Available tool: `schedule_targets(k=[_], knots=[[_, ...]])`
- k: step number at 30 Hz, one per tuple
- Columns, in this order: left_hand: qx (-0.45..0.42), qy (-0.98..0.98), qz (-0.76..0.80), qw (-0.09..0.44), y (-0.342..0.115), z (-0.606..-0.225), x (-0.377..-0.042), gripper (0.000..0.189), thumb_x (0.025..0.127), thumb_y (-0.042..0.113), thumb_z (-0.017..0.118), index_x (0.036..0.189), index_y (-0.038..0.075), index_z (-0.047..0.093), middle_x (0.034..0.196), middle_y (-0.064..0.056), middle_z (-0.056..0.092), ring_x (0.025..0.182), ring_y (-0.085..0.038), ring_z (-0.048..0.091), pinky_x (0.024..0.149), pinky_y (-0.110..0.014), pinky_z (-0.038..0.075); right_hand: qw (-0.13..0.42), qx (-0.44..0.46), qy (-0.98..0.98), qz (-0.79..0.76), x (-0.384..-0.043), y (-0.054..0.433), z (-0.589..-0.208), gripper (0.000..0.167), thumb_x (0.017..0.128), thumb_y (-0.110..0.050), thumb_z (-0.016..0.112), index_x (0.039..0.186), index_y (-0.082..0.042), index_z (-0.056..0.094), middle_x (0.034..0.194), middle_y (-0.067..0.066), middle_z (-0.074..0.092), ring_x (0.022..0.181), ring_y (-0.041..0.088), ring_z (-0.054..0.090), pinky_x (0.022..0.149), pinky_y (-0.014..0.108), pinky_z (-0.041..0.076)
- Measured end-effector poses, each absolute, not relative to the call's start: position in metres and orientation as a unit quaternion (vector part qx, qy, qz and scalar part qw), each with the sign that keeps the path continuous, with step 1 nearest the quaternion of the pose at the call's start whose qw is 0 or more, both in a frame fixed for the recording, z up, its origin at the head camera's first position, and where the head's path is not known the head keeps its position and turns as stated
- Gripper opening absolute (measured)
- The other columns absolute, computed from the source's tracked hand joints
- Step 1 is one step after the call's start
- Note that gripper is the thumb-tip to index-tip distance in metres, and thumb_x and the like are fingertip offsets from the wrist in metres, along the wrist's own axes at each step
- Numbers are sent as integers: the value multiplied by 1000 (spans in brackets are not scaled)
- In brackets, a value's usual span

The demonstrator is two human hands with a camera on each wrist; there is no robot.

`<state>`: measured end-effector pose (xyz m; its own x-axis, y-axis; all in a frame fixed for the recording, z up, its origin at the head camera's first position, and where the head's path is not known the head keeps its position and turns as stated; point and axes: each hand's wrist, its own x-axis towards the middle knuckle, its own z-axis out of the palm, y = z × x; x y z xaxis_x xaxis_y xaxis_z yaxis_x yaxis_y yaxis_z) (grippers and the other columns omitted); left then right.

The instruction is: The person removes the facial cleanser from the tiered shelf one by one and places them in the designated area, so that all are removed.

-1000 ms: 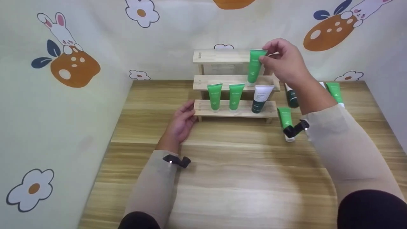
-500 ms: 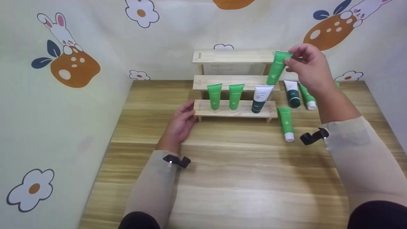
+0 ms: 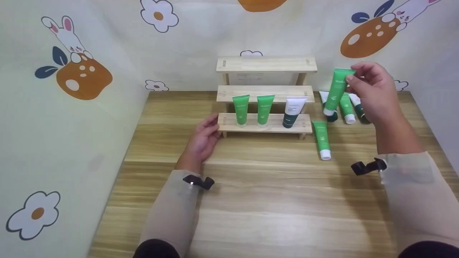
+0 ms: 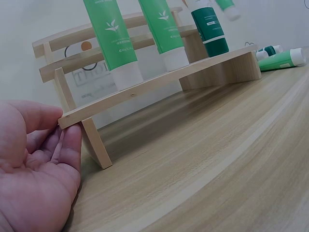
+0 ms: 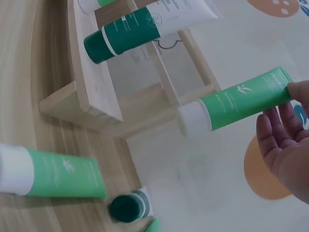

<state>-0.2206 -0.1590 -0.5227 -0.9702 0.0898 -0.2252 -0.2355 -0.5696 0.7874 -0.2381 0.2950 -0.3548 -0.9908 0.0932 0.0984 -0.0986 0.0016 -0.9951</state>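
My right hand [image 3: 376,91] pinches a green squeeze tube [image 3: 337,91] by its flat sealed end, white cap downward, in the air right of the three-step wooden display stand [image 3: 265,64]. The right wrist view shows thumb and fingers on that end of the held tube [image 5: 248,99]. My left hand [image 4: 36,164] grips the left end of the lowest step, with a digit on top and others beneath the board. On that step stand two green tubes [image 3: 241,110] [image 3: 265,110] and a white and dark-green tube [image 3: 295,111], all cap down.
A green tube [image 3: 322,140] lies on the wood-grain table [image 3: 265,200] right of the stand. Behind it lie another green tube [image 3: 346,107] and two white and dark-green tubes [image 3: 323,96] [image 3: 358,104], partly hidden. A patterned cloth wall [image 3: 200,43] rises behind the stand.
My right hand has carried the green tube from over the middle step to the right, off the stand and above the lying tubes. The left hand has stayed on the stand.
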Motion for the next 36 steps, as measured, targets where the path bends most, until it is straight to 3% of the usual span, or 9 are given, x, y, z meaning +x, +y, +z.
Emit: schedule_targets(k=[7, 17, 25, 30, 36], knots=[[-80, 446, 887, 86, -159, -523, -220, 55, 103, -11, 49, 156, 0, 46, 138, -3, 60, 111, -12, 63, 85, -20, 54, 66, -16, -672, 738, -220, 321, -384, 34, 99, -12, 76, 131, -7, 67, 112, 4, 58, 106, 18, 64, 86, 19, 64], [-74, 442, 890, 84, -159, -527, -219, 56, 102, -11, 48, 157, 0, 46, 142, -5, 59, 119, -15, 63, 94, -22, 56, 75, -22, -648, 758, -210, 337, -418, 30, 99, -8, 75, 128, -6, 68, 105, 1, 61, 86, 15, 61, 69, 20, 55], [-68, 455, 883, 86, -158, -527, -219, 56, 102, -11, 50, 157, 0, 46, 141, -5, 59, 121, -16, 61, 97, -22, 55, 35, -63, -658, 750, -209, 346, -442, 33, 100, -13, 75, 131, -11, 66, 119, -1, 58, 104, 13, 62, 85, 18, 62], [-70, 452, 884, 90, -158, -525, -220, 57, 102, -10, 49, 159, 0, 43, 146, -5, 56, 122, -15, 61, 96, -22, 55, 11, -97, -655, 750, -211, 351, -455, 35, 98, -14, 77, 132, -14, 65, 117, -4, 56, 105, 12, 57, 81, 17, 59], [-74, 452, 884, 93, -160, -525, -222, 55, 104, -10, 48, 157, 0, 45, 147, -7, 55, 121, -15, 61, 93, -22, 55, 17, -111, -632, 767, -217, 353, -470, 42, 95, -5, 80, 133, -9, 63, 113, -3, 57, 102, 13, 54, 75, 19, 55]])
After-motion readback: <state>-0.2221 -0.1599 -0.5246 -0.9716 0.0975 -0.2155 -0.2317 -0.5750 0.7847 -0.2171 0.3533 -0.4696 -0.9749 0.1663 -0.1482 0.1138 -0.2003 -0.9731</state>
